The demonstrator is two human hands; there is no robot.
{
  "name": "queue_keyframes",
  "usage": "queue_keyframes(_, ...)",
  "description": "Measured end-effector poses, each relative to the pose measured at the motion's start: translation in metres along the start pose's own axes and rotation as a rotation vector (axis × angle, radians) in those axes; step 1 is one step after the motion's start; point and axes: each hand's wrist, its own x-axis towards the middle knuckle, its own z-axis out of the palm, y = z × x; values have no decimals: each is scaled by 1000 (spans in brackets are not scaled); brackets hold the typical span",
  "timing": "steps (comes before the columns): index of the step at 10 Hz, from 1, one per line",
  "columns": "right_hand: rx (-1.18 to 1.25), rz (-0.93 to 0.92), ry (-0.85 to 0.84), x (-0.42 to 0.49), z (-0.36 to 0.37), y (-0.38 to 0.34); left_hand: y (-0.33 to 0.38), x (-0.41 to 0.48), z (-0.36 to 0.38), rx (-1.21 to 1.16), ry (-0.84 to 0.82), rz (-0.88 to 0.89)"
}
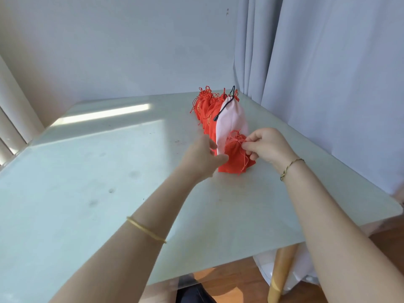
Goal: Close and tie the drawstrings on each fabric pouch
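Now right hand (pixel 267 145) pinched red drawstring (pixel 239 141) at neck of red pouch (pixel 235 157); left hand (pixel 204 159) loosely curled, thumb touching pouch side.

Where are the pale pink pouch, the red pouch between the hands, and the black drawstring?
pale pink pouch (pixel 232 119), head view, on the middle of its front cloth.
red pouch (pixel 235 157), head view, on its body below the gathered neck.
black drawstring (pixel 224 107), head view, on the cord hanging down the pink pouch.
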Motion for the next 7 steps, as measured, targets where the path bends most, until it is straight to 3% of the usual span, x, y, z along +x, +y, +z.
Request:
queue_keyframes(1, 10, 22, 43, 4, 7, 6, -9, 15, 20, 121, -17, -16)
queue_keyframes(4, 2, -26, 69, 8, 7, 10, -2, 19, 23, 112, -48, 24)
queue_keyframes(7, 104, -38, 111, 0, -1, 8, 0, 11, 6, -74, 37, 15)
